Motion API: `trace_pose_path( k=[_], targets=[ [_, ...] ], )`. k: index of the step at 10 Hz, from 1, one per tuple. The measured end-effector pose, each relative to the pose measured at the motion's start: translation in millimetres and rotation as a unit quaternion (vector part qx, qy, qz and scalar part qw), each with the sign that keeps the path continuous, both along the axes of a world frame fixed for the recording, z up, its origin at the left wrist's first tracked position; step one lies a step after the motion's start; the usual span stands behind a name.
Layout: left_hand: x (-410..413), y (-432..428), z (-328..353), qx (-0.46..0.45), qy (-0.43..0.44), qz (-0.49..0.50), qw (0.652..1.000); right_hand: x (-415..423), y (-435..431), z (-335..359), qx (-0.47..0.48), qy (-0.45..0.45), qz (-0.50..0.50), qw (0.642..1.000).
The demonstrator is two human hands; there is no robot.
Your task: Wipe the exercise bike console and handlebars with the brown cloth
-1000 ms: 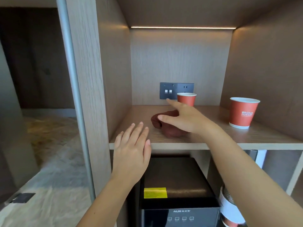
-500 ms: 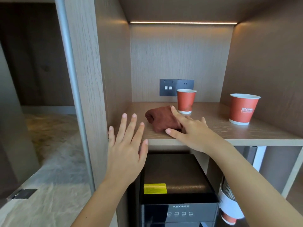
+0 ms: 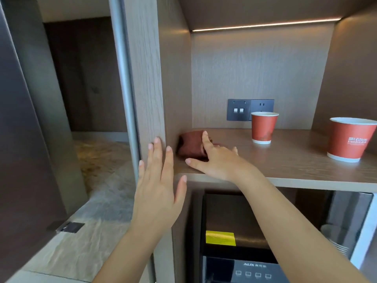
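The brown cloth (image 3: 190, 145) lies bunched on the wooden shelf (image 3: 289, 160), close to the left side panel. My right hand (image 3: 216, 158) rests on the cloth's right side, index finger on top and thumb stretched out along the shelf in front of it; the fingers are spread rather than closed around it. My left hand (image 3: 159, 184) is held flat and open in front of the shelf's left upright, fingers pointing up, holding nothing. No exercise bike is in view.
Two red paper cups (image 3: 263, 127) (image 3: 349, 138) stand on the shelf to the right of the cloth. A grey socket panel (image 3: 250, 109) is on the back wall. A black appliance (image 3: 234, 242) sits below the shelf. A wooden upright (image 3: 146, 78) borders the left.
My right hand slid the cloth leftward along the shelf toward the side panel. My left hand rose slightly. The camera moved closer and tilted left.
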State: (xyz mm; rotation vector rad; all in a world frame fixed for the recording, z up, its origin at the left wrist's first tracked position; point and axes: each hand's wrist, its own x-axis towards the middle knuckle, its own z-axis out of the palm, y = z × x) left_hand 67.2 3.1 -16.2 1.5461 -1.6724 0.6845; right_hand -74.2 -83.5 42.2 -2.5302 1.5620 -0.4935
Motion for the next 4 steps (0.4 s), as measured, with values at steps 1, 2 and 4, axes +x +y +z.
trace_pose_path(
  k=[1,2,4],
  targets=[
    [5.4,1.2,-1.0,0.016,-0.006,-0.002,1.000,10.2,0.6,-0.9,-0.002,-0.004,-0.001,1.000],
    [5.9,1.6,-1.2,0.025,-0.005,-0.009,1.000,12.4,0.7,-2.9,-0.011,0.003,-0.010,1.000],
    [0.9,6.0,-4.9,0.013,-0.009,-0.016,1.000,-4.6,15.6,-8.4,-0.068,-0.011,-0.047,0.997]
  ],
)
